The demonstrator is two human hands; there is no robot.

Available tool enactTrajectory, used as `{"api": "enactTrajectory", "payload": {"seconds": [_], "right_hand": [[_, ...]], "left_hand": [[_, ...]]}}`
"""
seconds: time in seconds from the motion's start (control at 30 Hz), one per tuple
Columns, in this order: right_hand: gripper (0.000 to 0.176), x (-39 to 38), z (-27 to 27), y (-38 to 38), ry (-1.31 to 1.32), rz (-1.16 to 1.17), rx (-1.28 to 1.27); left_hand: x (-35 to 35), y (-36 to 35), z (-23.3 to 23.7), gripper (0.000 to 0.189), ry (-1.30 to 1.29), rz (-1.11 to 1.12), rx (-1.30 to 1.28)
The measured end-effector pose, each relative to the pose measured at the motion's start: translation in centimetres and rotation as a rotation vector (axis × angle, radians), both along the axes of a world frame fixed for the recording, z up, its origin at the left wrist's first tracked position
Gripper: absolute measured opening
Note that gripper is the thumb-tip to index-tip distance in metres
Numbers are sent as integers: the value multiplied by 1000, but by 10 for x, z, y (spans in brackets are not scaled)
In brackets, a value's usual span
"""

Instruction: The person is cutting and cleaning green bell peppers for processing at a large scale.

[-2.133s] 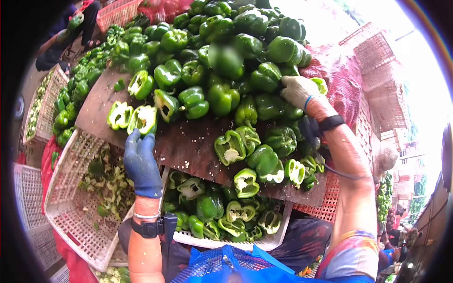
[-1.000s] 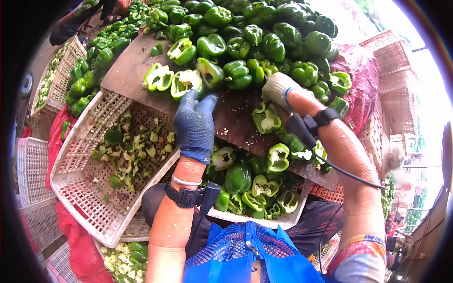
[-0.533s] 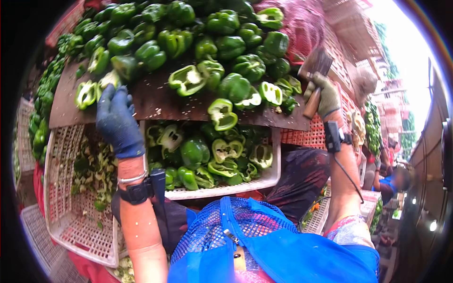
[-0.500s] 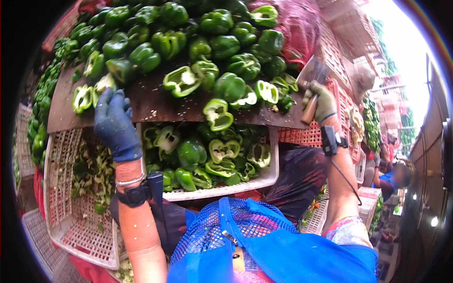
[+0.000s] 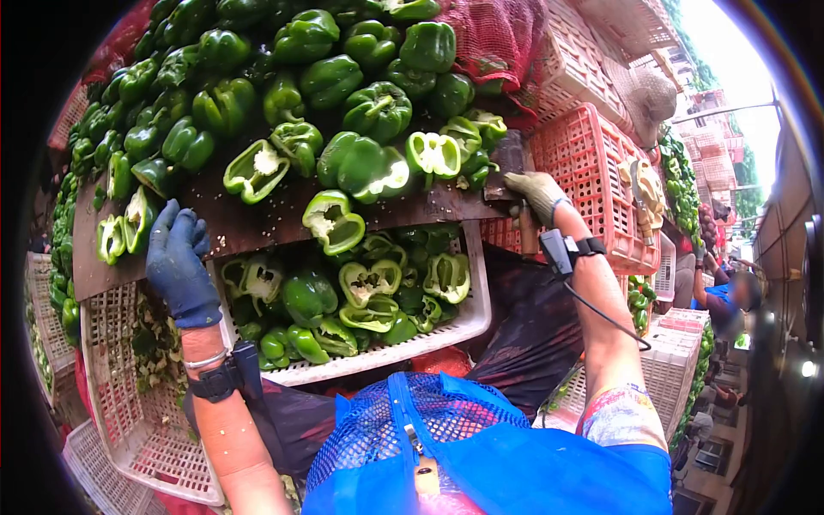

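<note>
1. Here at the left end of the tabletop (image 5: 279, 216), the left hand (image 5: 182, 262), in a blue glove, is right up at a cut pepper half (image 5: 139, 219), with a second half (image 5: 112, 238) just beside it, further left. Both stand with pale insides showing.

2. The left fingers are loosely bent, with small gaps between them; whether they grip the half or merely meet its edge, I cannot tell.

3. Over to the right end, and the right hand (image 5: 541, 196), in a pale glove, lies across the cleaver (image 5: 512, 156), its blade on the tabletop and its wooden handle (image 5: 527, 227) angled towards the near side. The fingers reach out rather straight; it looks like a light hold, though glove and shadow hide how far they close.

4. So the step in hand, as I judge it, is positioning: left hand at the halves, right hand at the blade. Any lift of the cleaver calls for fingers wrapped round the handle, clear of the red crate (image 5: 571, 163) alongside.

5. Between the hands, an opened pepper (image 5: 333, 221) sits at the near edge, whole peppers (image 5: 330, 81) heap up beyond, and cut ones fill the white crate (image 5: 386, 354) below.
</note>
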State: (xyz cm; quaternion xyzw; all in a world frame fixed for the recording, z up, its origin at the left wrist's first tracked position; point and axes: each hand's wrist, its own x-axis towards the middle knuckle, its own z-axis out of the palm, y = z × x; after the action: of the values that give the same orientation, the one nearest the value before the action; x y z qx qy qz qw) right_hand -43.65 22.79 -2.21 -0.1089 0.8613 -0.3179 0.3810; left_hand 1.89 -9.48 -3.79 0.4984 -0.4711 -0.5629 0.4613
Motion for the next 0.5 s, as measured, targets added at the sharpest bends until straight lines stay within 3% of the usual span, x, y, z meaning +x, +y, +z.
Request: {"api": "enactTrajectory", "payload": {"seconds": [0.03,0.13,0.17,0.27,0.33,0.5], "right_hand": [[47,-4,12,-17,563,446,391],[53,22,32,-38,1010,265,356],[58,27,35,-42,1053,290,236],[65,76,61,-75,760,460,402],[59,87,33,-87,997,533,488],[55,79,33,-93,874,483,444]], "left_hand": [[0,-2,-3,41,-10,-10,-2],[-2,4,3,39,-30,17,2],[1,2,1,39,-13,14,-3],[0,4,10,40,-30,26,-10],[-10,8,17,40,-27,-8,-31],[-4,8,20,40,-29,-77,-47]]}}
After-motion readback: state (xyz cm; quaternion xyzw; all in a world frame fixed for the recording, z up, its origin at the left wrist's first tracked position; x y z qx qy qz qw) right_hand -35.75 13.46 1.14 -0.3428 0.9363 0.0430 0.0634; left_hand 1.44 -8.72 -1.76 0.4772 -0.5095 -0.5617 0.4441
